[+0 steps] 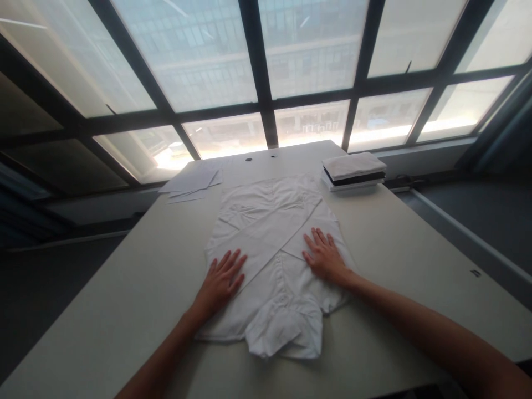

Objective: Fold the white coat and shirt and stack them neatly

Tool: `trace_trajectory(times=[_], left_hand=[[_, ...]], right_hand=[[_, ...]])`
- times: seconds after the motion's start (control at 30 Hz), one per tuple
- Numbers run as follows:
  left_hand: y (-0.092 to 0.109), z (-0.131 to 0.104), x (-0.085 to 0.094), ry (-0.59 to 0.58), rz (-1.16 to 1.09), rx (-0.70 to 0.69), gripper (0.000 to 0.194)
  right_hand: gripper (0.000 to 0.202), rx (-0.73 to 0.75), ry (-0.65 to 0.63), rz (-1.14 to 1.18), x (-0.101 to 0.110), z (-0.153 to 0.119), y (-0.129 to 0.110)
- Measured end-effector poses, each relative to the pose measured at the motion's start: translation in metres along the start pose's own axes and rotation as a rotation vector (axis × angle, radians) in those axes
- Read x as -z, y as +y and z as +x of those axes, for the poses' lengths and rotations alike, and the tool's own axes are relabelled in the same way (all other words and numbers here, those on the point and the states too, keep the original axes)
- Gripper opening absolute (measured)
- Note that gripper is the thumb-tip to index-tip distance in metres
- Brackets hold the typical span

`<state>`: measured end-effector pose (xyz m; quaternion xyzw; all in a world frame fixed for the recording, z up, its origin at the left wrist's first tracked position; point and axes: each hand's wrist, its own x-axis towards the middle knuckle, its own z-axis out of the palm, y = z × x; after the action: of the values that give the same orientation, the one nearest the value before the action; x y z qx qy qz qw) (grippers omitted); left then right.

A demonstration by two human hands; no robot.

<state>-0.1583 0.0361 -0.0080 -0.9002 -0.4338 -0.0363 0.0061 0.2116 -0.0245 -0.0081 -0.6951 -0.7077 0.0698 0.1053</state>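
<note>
A white button-up shirt lies spread on the table, its sleeves folded diagonally across the body. Its collar end, bunched and puffed up, points toward me. On the left side of the cloth rests my left hand, flat with the fingers spread. My right hand presses lightly on the right side, palm down and fingers apart. Neither hand grips the fabric. Small creases run over the shirt, mostly along the button strip and the far part.
The white table extends beneath everything. A stack of folded clothes, white and black, sits at the far right. Several sheets of paper lie at the far left. Large windows with dark frames rise behind the table. A small dark object is near the right edge.
</note>
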Motion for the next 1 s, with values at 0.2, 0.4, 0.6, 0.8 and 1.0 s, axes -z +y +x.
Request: trace_trajectory(times=[0.2, 0.4, 0.6, 0.8, 1.0], left_hand=[[-0.003, 0.023, 0.0, 0.016, -0.037, 0.03, 0.053], [0.007, 0.013, 0.011, -0.045, -0.172, -0.053, 0.052], [0.048, -0.003, 0.048, -0.222, -0.458, -0.411, 0.065], [0.064, -0.012, 0.068, -0.344, -0.621, -0.538, 0.092], [0.067, -0.016, 0.058, -0.279, -0.583, -0.509, 0.071]], right_hand=[[0.061, 0.008, 0.004, -0.019, 0.002, 0.03, 0.01], [0.055, 0.068, 0.043, 0.008, 0.001, 0.022, 0.011], [0.049, 0.385, -0.093, 0.199, 0.019, -0.009, 0.01], [0.057, 0.599, -0.333, 0.404, 0.057, -0.051, 0.019], [0.075, 0.579, -0.334, 0.418, 0.061, -0.076, 0.02]])
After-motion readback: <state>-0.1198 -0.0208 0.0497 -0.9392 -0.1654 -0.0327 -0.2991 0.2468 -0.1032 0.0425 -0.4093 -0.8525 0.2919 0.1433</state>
